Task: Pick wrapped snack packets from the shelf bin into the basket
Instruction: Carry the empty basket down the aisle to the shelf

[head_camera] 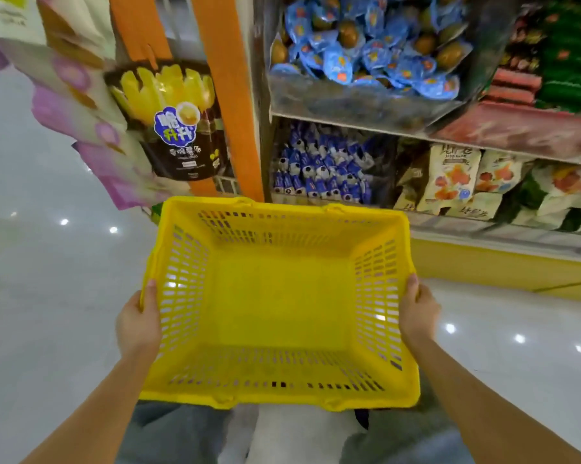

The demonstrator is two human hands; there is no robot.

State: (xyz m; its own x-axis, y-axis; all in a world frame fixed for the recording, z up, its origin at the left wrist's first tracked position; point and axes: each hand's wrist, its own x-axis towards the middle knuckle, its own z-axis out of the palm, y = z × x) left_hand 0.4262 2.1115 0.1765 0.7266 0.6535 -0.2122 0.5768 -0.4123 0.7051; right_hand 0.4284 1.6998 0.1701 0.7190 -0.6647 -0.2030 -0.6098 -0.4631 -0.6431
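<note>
Hands, two, both on the basket (282, 306): left hand (138, 324) grips the left rim, thumb hooked over the top edge; right hand (418, 313) grips the right rim likewise, other fingers hidden outside the walls. Basket is yellow slotted plastic, held level, its whole floor showing. On upper shelf (483, 144): clear-fronted bin (366, 98), above and beyond the basket's far side, heaped with blue packets (366, 45), each seemingly showing a brown egg-shaped item, though blur leaves that uncertain. On lower shelf (483, 226), just behind the far rim: blue-white packets (322, 169), small, piled; pouches (449, 175), pale with orange print, to their right. Left of both: orange post (225, 78), and a dark bag (171, 122) picturing yellow chips beside it. Floor (48, 262) pale, glossy.
</note>
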